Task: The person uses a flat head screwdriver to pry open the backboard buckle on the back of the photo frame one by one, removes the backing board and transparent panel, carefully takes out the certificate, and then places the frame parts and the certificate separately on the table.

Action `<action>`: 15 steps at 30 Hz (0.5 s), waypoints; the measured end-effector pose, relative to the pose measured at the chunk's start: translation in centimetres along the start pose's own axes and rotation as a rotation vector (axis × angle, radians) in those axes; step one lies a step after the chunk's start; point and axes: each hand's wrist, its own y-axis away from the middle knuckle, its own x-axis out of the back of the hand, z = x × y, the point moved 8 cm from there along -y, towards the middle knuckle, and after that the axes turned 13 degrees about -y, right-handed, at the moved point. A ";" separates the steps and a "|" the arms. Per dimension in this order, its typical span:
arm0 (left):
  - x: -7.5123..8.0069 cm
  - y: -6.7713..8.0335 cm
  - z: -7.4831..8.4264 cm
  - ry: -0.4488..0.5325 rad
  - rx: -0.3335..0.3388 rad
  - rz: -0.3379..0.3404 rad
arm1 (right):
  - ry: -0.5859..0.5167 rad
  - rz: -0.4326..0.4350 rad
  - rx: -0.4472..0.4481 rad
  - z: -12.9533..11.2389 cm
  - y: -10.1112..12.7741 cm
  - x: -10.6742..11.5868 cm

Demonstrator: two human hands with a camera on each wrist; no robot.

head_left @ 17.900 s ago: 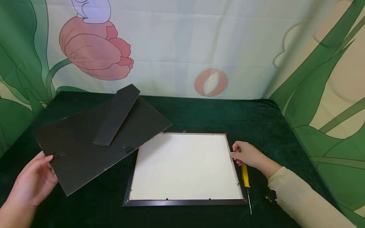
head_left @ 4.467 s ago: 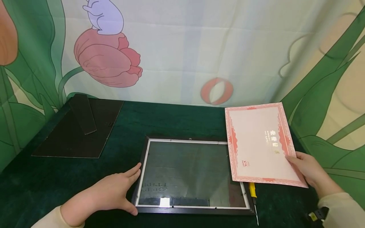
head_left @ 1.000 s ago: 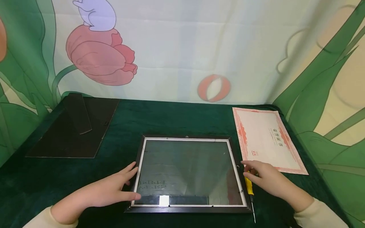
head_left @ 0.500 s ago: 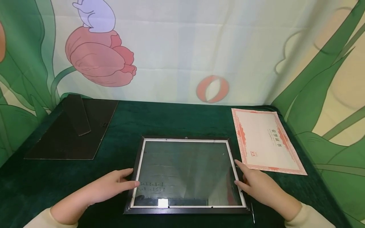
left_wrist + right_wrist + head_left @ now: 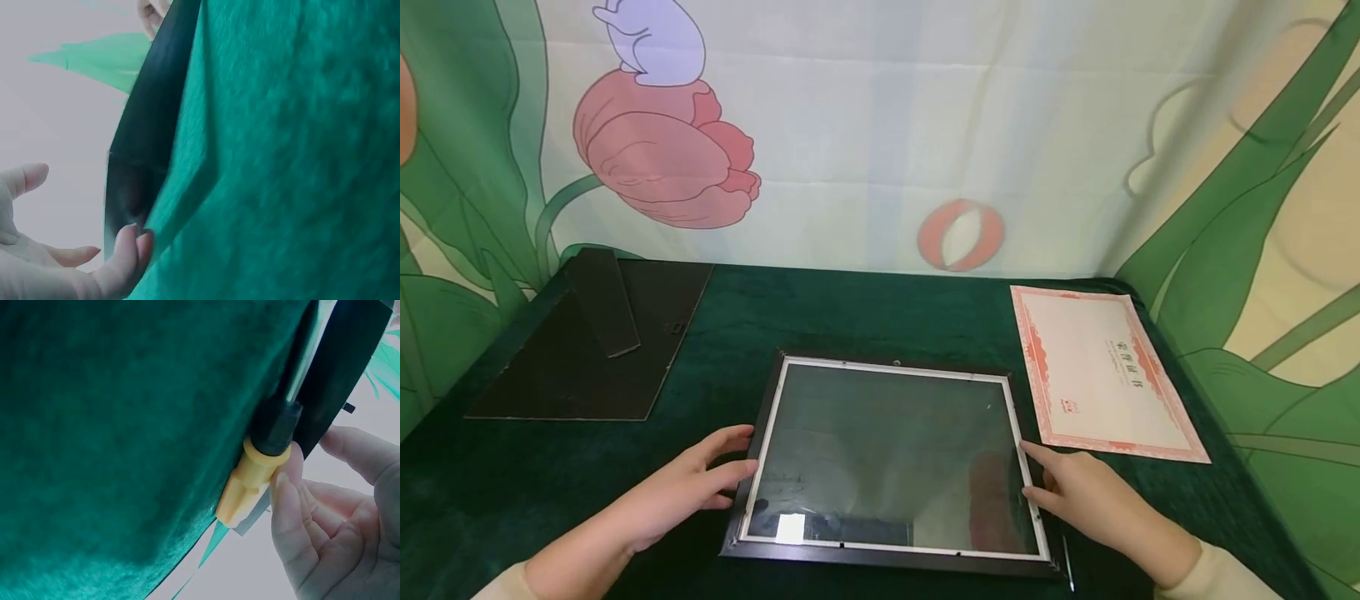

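A black picture frame (image 5: 880, 560) with a white inner border and a glass pane lies face down before me, slightly askew. Its left side is held by my left hand (image 5: 688, 483), thumb over the rim and fingers at the outer edge. In the left wrist view a dark shadow runs along the frame's side (image 5: 153, 94). On the opposite side my right hand (image 5: 1093, 500) grips the rim between thumb and fingers. A screwdriver with a yellow handle (image 5: 247, 484) lies against the frame there; in the head view my right hand hides its handle and only the shaft (image 5: 1068, 567) shows.
The black backing board (image 5: 572, 358) with its stand leg (image 5: 606, 304) lies at the left. A certificate with a pink-red border (image 5: 1093, 375) lies at the right. Dark green cloth (image 5: 865, 312) covers the table, and a printed curtain hangs behind.
My right hand has moved from beside the screwdriver onto the frame's right rim. The frame has turned slightly clockwise, and the reflections in its glass have shifted. The certificate was laid down earlier.
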 end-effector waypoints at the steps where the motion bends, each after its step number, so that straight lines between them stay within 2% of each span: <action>1: -0.1 -0.1 0.0 0.002 0.007 0.005 | 0.002 -0.003 0.008 -0.1 0.0 0.0; 4: -0.5 -0.6 -0.4 0.060 0.036 0.004 | 0.010 -0.015 0.027 -0.2 0.0 0.1; 8: -1.1 -1.1 -1.1 0.285 0.057 -0.048 | 0.022 -0.032 0.038 -0.4 -0.1 0.0; 11: -1.4 -1.3 -1.3 0.434 0.053 -0.090 | 0.040 -0.039 0.038 -0.5 -0.1 -0.1; 15: -1.7 -1.4 -1.0 0.560 0.015 -0.139 | 0.070 -0.042 0.044 -0.6 0.1 -0.1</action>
